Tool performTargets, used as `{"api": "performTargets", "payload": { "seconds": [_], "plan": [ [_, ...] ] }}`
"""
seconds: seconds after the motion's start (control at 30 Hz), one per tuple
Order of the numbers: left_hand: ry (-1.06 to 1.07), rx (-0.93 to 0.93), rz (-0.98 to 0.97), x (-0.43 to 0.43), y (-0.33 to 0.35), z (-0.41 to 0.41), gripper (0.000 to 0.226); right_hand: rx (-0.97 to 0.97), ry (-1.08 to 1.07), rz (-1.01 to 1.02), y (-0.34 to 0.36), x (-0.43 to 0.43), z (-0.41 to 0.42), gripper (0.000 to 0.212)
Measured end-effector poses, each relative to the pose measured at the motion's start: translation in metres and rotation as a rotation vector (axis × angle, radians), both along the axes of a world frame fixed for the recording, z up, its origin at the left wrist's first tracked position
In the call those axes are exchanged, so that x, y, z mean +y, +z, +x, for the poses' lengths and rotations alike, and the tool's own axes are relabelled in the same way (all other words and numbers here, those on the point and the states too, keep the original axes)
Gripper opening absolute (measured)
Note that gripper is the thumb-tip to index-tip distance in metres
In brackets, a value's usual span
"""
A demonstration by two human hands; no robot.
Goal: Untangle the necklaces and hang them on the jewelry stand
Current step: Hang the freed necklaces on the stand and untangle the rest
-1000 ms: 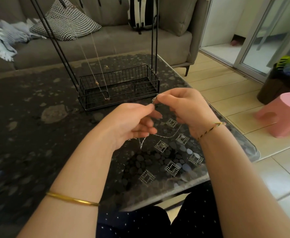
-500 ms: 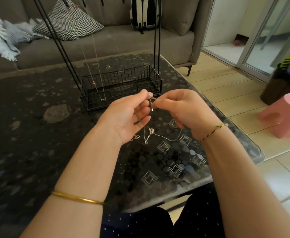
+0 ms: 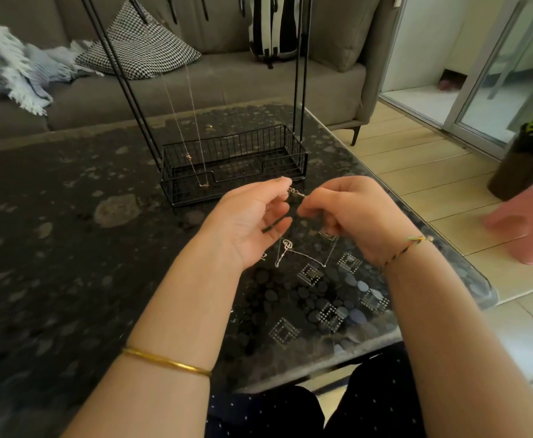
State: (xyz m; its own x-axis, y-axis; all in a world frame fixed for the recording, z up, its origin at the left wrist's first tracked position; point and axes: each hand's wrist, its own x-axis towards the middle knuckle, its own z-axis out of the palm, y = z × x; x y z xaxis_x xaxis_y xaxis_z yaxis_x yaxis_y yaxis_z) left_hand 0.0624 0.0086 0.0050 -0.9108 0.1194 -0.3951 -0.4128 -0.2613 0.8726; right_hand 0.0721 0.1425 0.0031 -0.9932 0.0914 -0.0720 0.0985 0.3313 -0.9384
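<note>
A thin silver necklace point(image 3: 303, 254) hangs between my two hands above the dark table, its loop and a small ring pendant dangling near the tabletop. My left hand point(image 3: 252, 222) pinches one end of the chain by the clasp with thumb and forefinger, palm turned up. My right hand point(image 3: 350, 213) pinches the other end, fingers curled. Just beyond my hands stands the black wire jewelry stand point(image 3: 236, 162), a basket base with tall rods. Two fine necklaces point(image 3: 192, 147) hang from it down into the basket.
The dark pebble-patterned glass table point(image 3: 69, 248) ends at a rounded corner on the right. A grey sofa point(image 3: 227, 80) with a checked cushion and a blanket lies behind. A pink stool point(image 3: 530, 219) and a dark bin stand on the tiled floor to the right.
My hands have drawn slightly apart, stretching the clasp end of the chain between them. The left palm has turned up and opened, and the chain's loop now dangles lower in plain sight.
</note>
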Motion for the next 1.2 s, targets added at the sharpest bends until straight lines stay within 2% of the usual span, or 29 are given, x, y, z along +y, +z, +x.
{"api": "performTargets", "payload": {
  "seconds": [0.23,0.5,0.63,0.83,0.93,1.2],
  "plan": [
    [0.079,0.032,0.129,-0.003,0.002,-0.002,0.012,0.041,-0.021,0.045,0.001,0.001,0.0,0.01],
    [0.145,0.122,0.058,-0.005,0.002,-0.003,0.008,0.089,-0.067,-0.017,0.0,0.005,-0.001,0.011],
    [0.163,0.194,0.001,-0.006,0.003,-0.003,0.011,0.193,-0.126,-0.013,0.0,0.005,0.0,0.012],
    [0.139,0.248,0.128,0.0,0.02,0.004,0.015,0.326,-0.162,-0.027,0.015,0.006,0.006,0.01],
    [0.16,0.285,0.075,0.003,0.036,0.001,0.014,0.353,-0.145,-0.008,0.033,0.007,0.003,0.007],
    [0.128,0.406,-0.285,0.003,0.096,-0.002,0.016,0.368,-0.088,0.0,0.09,0.006,0.001,0.01]
  ]
}}
